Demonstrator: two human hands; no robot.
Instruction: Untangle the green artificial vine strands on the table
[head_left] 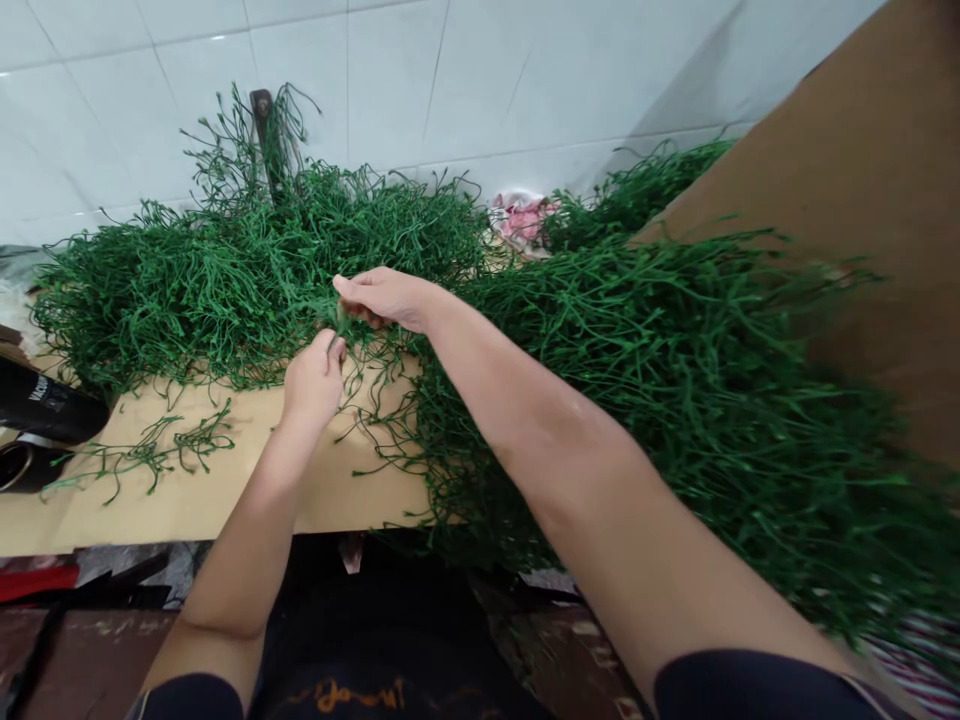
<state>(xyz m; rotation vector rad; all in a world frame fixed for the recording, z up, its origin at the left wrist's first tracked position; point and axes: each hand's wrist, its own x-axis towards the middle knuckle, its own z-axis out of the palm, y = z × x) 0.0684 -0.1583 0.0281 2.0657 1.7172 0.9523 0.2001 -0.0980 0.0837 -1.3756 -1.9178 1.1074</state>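
Observation:
Above the middle of the cardboard-covered table (247,450), my two hands come close together. My left hand (313,378) is closed, with its thumb pressed to the fingers on a thin green stem. Slightly higher and to the right, my right hand (386,298) has curled fingers closed around part of a green stem (343,320); the piece between the hands is blurred. A large pile of thin green stems (195,290) with small tips lies just behind my hands. Another heap of the same stems (637,350) spreads below and beyond my right forearm.
A few loose stems (161,450) lie at the left front. A black cylinder (45,400) stands at the left edge. A dark upright strip (262,130) rises from the pile. A pink and white bundle (521,220) sits by the tiled wall (390,80). A brown board (847,170) leans at right.

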